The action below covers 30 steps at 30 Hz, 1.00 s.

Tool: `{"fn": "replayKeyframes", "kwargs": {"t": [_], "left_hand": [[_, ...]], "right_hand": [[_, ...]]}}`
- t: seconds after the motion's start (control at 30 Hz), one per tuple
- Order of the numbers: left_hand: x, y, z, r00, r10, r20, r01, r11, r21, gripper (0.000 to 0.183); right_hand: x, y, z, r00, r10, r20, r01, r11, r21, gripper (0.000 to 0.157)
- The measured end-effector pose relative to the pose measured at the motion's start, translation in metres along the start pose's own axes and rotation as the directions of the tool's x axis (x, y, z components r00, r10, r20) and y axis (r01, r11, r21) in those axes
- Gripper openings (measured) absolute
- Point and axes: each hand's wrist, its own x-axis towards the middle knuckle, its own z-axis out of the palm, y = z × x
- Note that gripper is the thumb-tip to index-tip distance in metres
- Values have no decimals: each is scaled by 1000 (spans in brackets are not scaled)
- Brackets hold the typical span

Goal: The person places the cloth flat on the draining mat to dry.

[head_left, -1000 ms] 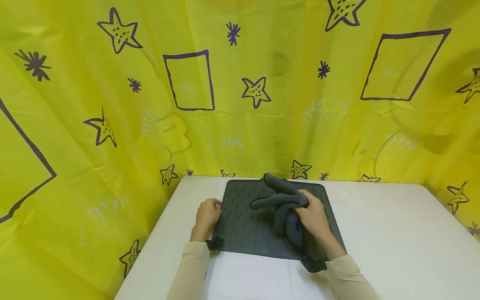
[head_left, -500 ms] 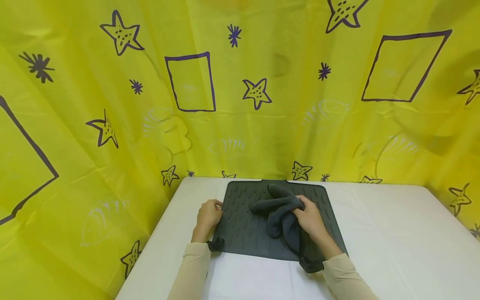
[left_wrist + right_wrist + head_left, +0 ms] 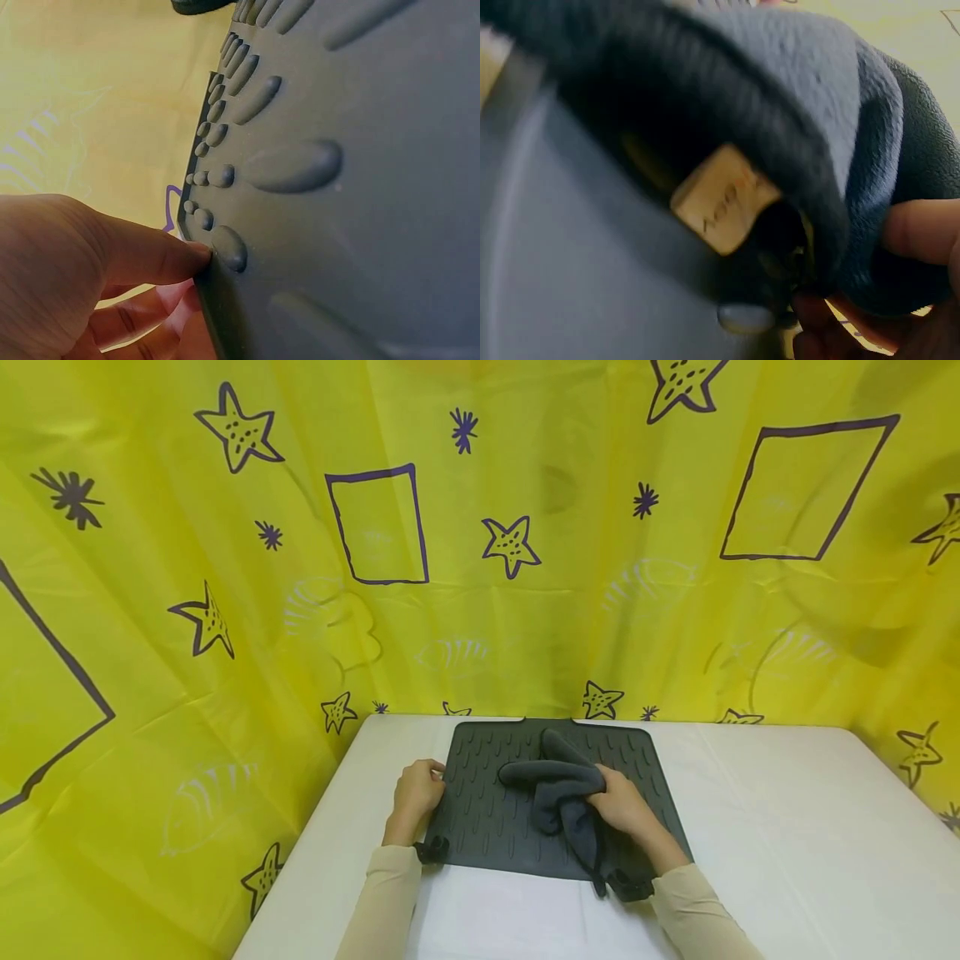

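A dark grey mat (image 3: 480, 839) with raised drop-shaped ridges lies on the white table. At its left edge, my left hand (image 3: 417, 795) pinches the rim; in the left wrist view the thumb of this hand (image 3: 97, 255) sits on top and the fingers pass underneath. Over the mat's right half, my right hand (image 3: 624, 803) grips a bunched dark blue-grey cloth (image 3: 562, 793). The cloth (image 3: 802, 67) looks soft in the right wrist view, and a light tag (image 3: 726, 201) with lettering hangs from it. Whether all of the cloth rests on the mat, I cannot tell.
The white table (image 3: 787, 827) extends to both sides of the mat. Behind it and along the left hangs a yellow curtain (image 3: 450, 635) printed with stars and squares, close to the table's back edge. Black wrist straps (image 3: 432, 850) sit on both wrists.
My right hand has come down slightly with the cloth, whose upper fold sinks toward the mat and whose lower end now hangs past the front edge. My left hand stays put.
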Motion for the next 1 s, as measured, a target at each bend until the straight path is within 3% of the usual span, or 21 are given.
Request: {"fn": "replayKeyframes", "kwargs": {"t": [0.4, 0.63, 0.83, 1.0], "left_hand": [[-1, 2, -5, 999, 45, -20, -45, 999, -5, 27], [-2, 20, -15, 988, 150, -34, -151, 988, -23, 22], [-8, 38, -8, 955, 294, 40, -292, 955, -56, 7], [-16, 54, 1, 911, 381, 157, -372, 925, -84, 10]], "right_hand": [[-5, 4, -14, 994, -32, 102, 35, 999, -26, 38], [-10, 3, -36, 979, -38, 199, 43, 999, -23, 52], [-11, 7, -45, 963, -48, 266, 70, 995, -75, 27], [-12, 7, -45, 946, -15, 322, 39, 997, -67, 27]]}}
